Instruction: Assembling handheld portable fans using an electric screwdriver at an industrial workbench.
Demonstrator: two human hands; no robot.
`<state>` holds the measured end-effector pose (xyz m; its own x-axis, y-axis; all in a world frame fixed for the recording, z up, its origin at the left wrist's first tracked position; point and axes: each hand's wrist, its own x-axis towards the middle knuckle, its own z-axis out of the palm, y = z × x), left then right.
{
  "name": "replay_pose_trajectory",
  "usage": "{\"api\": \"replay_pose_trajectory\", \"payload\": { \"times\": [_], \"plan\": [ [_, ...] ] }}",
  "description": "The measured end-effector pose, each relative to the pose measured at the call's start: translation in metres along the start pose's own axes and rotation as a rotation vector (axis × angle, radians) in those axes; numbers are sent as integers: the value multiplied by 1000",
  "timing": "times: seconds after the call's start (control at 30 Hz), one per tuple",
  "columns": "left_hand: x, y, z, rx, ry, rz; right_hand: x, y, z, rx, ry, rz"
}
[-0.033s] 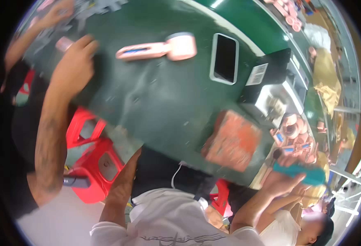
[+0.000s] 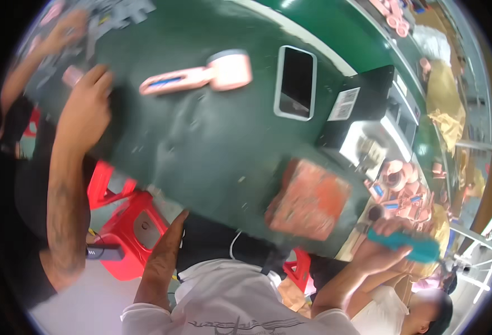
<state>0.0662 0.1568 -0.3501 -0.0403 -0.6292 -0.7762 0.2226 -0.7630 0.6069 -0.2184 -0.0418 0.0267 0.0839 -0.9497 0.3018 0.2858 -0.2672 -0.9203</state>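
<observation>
My right hand [image 2: 375, 255] is closed round a teal electric screwdriver [image 2: 408, 244] at the right, beside a heap of pink plastic parts [image 2: 405, 187]. The screwdriver lies roughly level, its tip end hard to make out against the parts. My left forearm [image 2: 159, 262] reaches up to the table's near edge; the left hand [image 2: 177, 226] is seen edge-on there, its fingers not distinguishable. On the green table [image 2: 201, 156] ahead lies a pink handheld device [image 2: 193, 78] with a wide head and a blue strip on its handle. A worn reddish block [image 2: 313, 201] sits nearer me.
A phone [image 2: 296, 84] and a black-and-white box [image 2: 357, 114] stand to the right. At the left a co-worker's hand [image 2: 87, 111] holds a small pink piece [image 2: 73, 75]; another person's hand [image 2: 64, 33] is beyond, by grey parts [image 2: 120, 17]. Red stools [image 2: 129, 240] stand below. Another person sits lower right.
The view has shifted slightly, so the pink device, phone and block appear a little farther left. My right hand still grips the screwdriver, which appears slightly lower.
</observation>
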Motion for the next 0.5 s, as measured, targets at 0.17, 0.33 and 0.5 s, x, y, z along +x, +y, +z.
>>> {"api": "replay_pose_trajectory", "payload": {
  "times": [0.17, 0.33, 0.5],
  "plan": [
    [24, 35, 37, 14, -97, -80, 5, -1, 5, -141, 178, -39],
    [-3, 31, 40, -21, -37, -66, 3, -5, -22, -223, 161, -45],
    [-37, -24, 23, -20, 41, 11, -4, -5, -20, -149, 232, -140]
  ]
}}
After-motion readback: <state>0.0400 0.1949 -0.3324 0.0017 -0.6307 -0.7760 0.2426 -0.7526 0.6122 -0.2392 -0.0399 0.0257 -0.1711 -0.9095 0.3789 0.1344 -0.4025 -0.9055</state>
